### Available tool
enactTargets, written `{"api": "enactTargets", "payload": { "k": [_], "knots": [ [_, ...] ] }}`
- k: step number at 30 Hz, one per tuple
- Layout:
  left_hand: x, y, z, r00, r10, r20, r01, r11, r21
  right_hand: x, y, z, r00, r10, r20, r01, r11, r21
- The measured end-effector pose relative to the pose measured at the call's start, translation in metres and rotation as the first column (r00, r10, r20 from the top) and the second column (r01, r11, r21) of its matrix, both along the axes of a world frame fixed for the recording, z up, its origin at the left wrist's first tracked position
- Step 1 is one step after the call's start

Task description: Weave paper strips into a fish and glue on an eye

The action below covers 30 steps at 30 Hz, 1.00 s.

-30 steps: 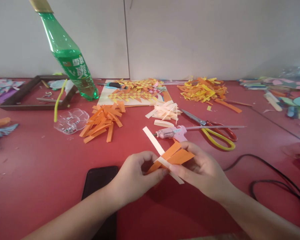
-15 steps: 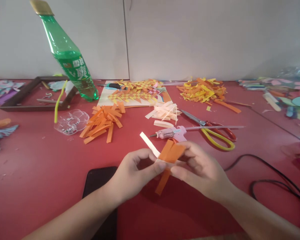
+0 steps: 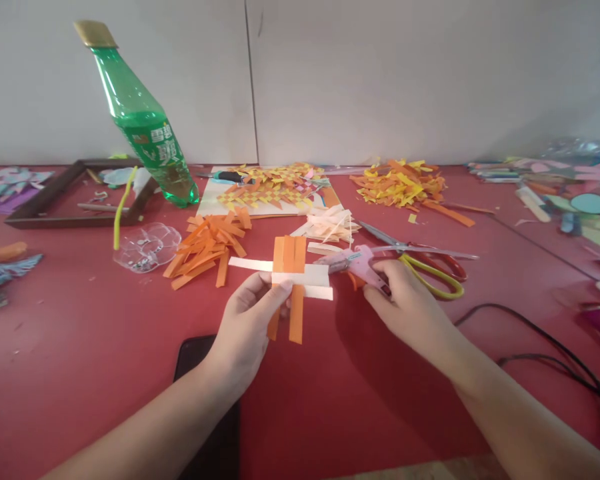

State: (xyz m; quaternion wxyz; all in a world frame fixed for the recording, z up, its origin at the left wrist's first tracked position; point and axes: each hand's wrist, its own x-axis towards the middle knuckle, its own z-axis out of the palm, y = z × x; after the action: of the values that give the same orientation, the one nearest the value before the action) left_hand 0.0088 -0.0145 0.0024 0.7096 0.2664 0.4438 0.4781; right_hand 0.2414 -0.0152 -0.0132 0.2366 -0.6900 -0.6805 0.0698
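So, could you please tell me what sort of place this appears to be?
Probably a papercraft work area: there are a pile of orange paper strips, a pink plastic glue gun and metal scissors with red and yellow handles.

Matt paper strips [image 3: 295, 255], smooth plastic glue gun [image 3: 360, 261], glossy plastic bottle [image 3: 150, 133]

Left forearm [image 3: 165, 417], bare, enters between seven and eight o'clock and points toward two. Left hand [image 3: 250, 317] is in a pinch, thumb laid over bent fingers, thumb tip toward one o'clock. Right forearm [image 3: 510, 397], also bare, enters at four o'clock and points toward ten. Right hand [image 3: 405, 293] shows thumb and index curved in a grasp. Hands apart; both wrists nearly straight.
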Motion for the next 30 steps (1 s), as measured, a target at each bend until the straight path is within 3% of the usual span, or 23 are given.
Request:
{"api": "enactTargets", "payload": {
  "k": [2,4,6,9,12,17,22,26,30],
  "knots": [
    [0.000,-0.001,0.000,1.000,0.018,-0.017,-0.018,1.000,0.004,-0.004,-0.002,0.003,0.982,-0.102,-0.161,0.113,0.992,0.064],
    [-0.001,-0.001,-0.002,0.999,0.023,-0.046,-0.022,1.000,0.017,-0.009,-0.003,0.008,0.910,-0.127,-0.394,0.165,0.984,0.065],
    [-0.002,-0.002,-0.006,0.997,-0.004,-0.081,0.006,1.000,0.022,-0.013,-0.005,0.012,0.817,-0.079,-0.572,0.108,0.994,0.017],
    [-0.004,-0.002,-0.012,0.990,-0.060,-0.125,0.062,0.998,0.015,-0.013,-0.010,0.012,0.730,0.003,-0.684,-0.056,0.997,-0.056],
    [-0.004,-0.002,-0.014,0.982,-0.077,-0.172,0.087,0.995,0.051,-0.008,-0.017,0.005,0.660,0.096,-0.745,-0.122,0.992,0.019],
    [-0.002,-0.001,-0.012,0.957,-0.060,-0.282,0.109,0.981,0.160,-0.007,-0.023,0.005,0.740,0.334,-0.585,-0.331,0.937,0.116],
    [0.000,-0.001,-0.009,0.945,-0.007,-0.326,0.086,0.970,0.229,-0.016,-0.022,0.018,0.795,0.472,-0.381,-0.418,0.882,0.219],
    [0.000,-0.004,-0.006,0.931,-0.038,-0.362,0.138,0.957,0.256,-0.018,-0.020,0.020,0.848,0.501,-0.173,-0.420,0.835,0.356],
    [0.000,-0.005,-0.003,0.921,-0.046,-0.386,0.160,0.949,0.271,-0.018,-0.020,0.015,0.848,0.513,-0.131,-0.429,0.811,0.397]
  ]
}}
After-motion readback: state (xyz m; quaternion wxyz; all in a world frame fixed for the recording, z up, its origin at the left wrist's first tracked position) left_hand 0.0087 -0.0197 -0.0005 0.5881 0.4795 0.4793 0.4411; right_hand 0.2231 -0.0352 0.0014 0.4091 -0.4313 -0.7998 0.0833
